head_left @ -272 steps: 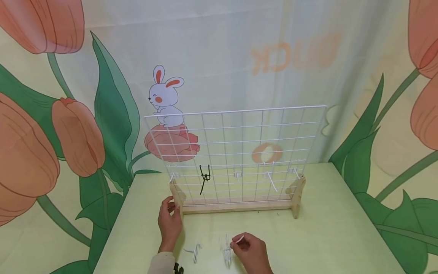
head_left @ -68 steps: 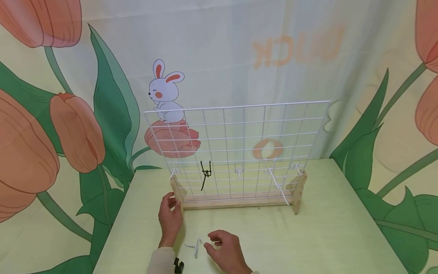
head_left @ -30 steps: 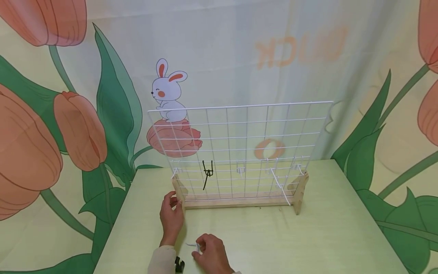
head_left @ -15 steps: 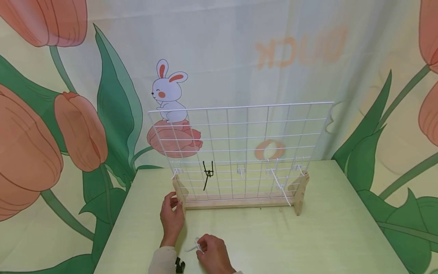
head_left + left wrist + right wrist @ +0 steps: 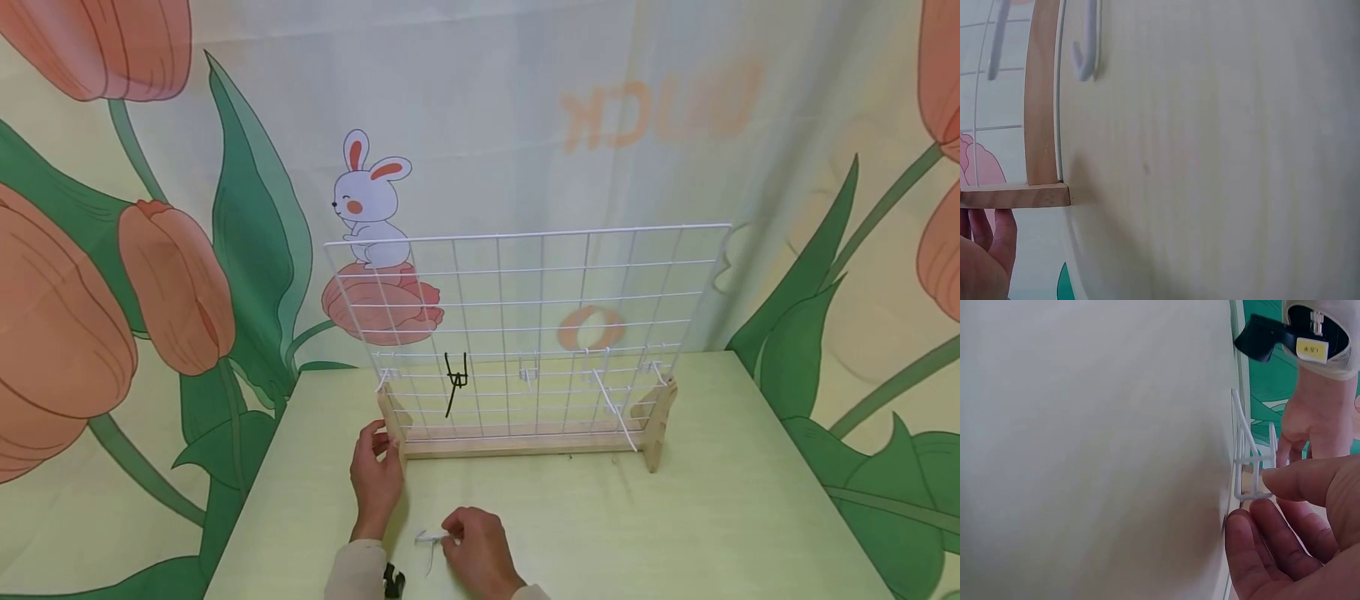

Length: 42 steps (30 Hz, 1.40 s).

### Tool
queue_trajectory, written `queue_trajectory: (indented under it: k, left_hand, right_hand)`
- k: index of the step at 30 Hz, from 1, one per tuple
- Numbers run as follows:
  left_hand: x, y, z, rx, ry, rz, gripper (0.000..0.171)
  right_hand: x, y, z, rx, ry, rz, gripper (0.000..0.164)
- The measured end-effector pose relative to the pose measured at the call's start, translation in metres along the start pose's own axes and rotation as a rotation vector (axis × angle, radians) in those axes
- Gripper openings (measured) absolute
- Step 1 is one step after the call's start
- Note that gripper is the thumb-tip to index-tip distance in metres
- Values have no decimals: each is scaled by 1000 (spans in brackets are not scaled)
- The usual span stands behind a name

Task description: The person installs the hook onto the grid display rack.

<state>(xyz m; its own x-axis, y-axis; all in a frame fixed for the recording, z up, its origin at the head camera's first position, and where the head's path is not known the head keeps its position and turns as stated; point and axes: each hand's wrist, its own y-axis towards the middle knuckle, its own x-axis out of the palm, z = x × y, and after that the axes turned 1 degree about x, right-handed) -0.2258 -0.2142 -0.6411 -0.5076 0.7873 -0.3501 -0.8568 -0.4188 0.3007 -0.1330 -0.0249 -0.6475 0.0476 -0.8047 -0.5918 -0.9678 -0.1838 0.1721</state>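
In the head view my right hand pinches a small white wire hook low over the table front. The right wrist view shows this hook's parallel wires between thumb and fingertips. My left hand is at the left wooden foot of a stand. Its fingertips rest against the foot's outer face in the left wrist view. The stand carries a white wire grid panel. One black hook and several white hooks hang on the grid's lower rows.
The stand's wooden crossbar runs between the two feet along the pale table. A long white hook sticks out toward me near the right foot. Behind the table hangs a printed curtain with tulips and a rabbit.
My right hand has come left, taken the last hook from the table and turned it over. Earlier, another white hook was added at the grid's lower right. The left hand stays put.
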Motion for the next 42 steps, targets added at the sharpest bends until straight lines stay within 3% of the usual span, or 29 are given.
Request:
queue_trajectory:
  k: [24,33,42]
  left_hand:
    - [0,1,1,-8,-15,-3,38]
    - [2,2,-6,34,4,12,38]
    - [2,2,-5,40,7,13,39]
  right_hand:
    - [3,22,11,27,28,-36,13]
    - [3,14,13,0,-8,-6,12]
    - [4,2,13,-8,14,-80,15]
